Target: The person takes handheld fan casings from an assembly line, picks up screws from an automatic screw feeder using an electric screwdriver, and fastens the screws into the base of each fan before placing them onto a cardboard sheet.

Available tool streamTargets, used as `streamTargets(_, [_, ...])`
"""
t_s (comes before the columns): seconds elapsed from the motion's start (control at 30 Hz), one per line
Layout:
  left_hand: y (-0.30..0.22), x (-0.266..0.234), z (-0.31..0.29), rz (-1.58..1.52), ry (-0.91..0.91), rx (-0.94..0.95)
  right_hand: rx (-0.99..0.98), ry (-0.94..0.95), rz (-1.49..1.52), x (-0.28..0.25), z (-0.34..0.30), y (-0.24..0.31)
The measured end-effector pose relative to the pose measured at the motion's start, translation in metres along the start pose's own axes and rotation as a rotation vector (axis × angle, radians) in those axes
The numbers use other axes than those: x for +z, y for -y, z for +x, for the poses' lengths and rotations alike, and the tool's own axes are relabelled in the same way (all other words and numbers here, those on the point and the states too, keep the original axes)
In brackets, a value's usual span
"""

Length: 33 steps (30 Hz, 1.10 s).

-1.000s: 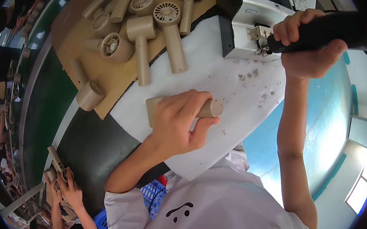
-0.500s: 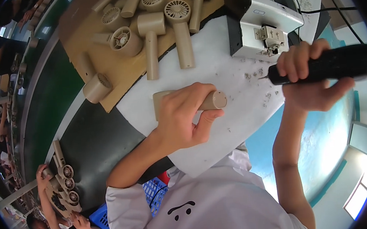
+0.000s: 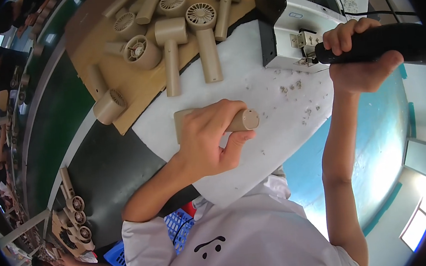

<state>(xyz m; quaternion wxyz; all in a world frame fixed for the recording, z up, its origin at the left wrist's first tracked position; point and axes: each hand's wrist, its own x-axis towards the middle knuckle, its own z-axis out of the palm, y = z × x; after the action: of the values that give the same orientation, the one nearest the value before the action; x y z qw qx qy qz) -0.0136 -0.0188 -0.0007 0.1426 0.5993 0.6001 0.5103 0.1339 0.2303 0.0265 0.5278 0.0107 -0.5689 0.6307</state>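
My left hand (image 3: 206,141) is closed round a beige handheld fan (image 3: 242,122) lying over the white sheet, with the handle's round end facing right. Much of the fan's body is hidden under my fingers. To the right, my right hand (image 3: 361,61) grips a black electric screwdriver (image 3: 380,45), held level with its tip pointing left. That tip is at the front mechanism of a silver screw feeder (image 3: 305,28); whether it touches a screw I cannot make out. Small loose screws (image 3: 292,88) lie scattered on the white sheet (image 3: 274,138) between my hands.
Several beige fans (image 3: 171,33) lie on brown cardboard (image 3: 143,86) at the back left. A black cable (image 3: 380,13) runs behind the feeder. At the lower left a co-worker's hands are near more fans (image 3: 78,215). A blue basket (image 3: 178,227) stands beside me.
My right hand has moved up with the electric screwdriver, from over the loose screws to the feeder's front. My left hand keeps its hold on the fan. The co-worker's arm has come down.
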Motion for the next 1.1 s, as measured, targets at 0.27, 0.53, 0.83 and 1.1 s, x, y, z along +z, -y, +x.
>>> streamTargets(0.27, [0.001,0.000,0.003,-0.018,0.002,-0.003,0.236,-0.223,-0.241,0.019,0.010,0.005])
streamTargets(0.53, [0.002,0.002,0.003,-0.033,-0.009,0.026,0.155,0.126,0.446,0.074,-0.038,0.049])
streamTargets(0.83, [0.006,-0.001,-0.001,0.000,-0.055,0.061,0.148,0.189,0.471,0.095,-0.045,0.034])
streamTargets(1.1, [0.004,-0.001,-0.002,-0.041,-0.047,0.022,0.160,0.263,0.541,0.097,-0.045,0.024])
